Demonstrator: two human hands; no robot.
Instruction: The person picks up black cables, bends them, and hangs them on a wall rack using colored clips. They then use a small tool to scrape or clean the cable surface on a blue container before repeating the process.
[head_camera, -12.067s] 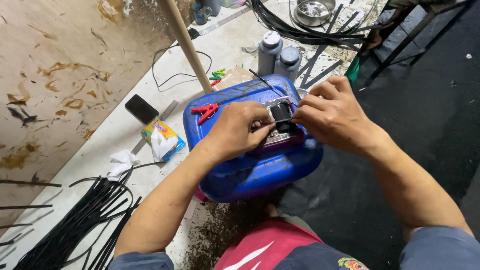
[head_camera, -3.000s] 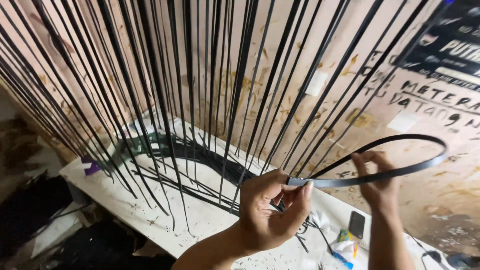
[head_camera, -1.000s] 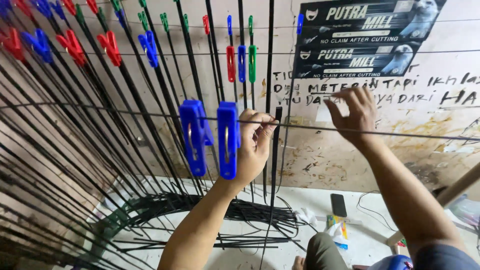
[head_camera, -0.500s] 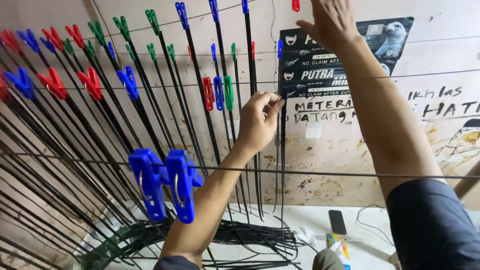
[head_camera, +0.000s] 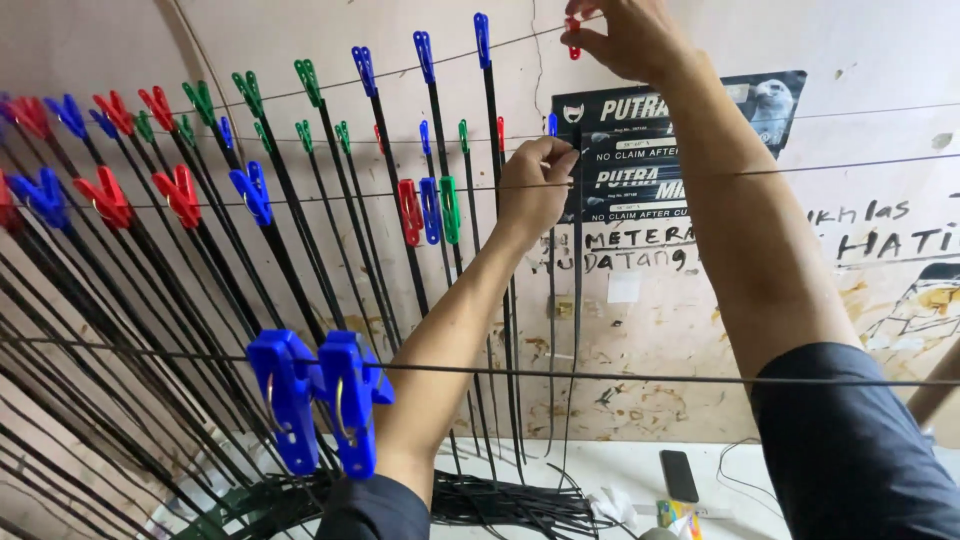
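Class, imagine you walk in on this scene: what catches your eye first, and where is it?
Rows of black strips hang at left from wires by red, blue and green clothes pegs, with two big blue pegs nearest. At centre the left hand pinches a strip's top, while the right hand holds a red peg above.

Your right hand (head_camera: 630, 40) pinches a red clothespin (head_camera: 572, 35) at 12 o'clock, and your left hand (head_camera: 535, 185) grips a black strip (head_camera: 577, 300). At 7 o'clock you see 2 bright blue pegs (head_camera: 315, 395) on a dark wire (head_camera: 600, 375). Towards 10 o'clock, red, blue and green pegs (head_camera: 425, 210) alternate above black hanging strips (head_camera: 300, 250). The wall (head_camera: 900, 60) is cream, stained brown lower down, with a black poster (head_camera: 680, 150) lettered white. Your sleeves (head_camera: 850, 450) are dark navy.
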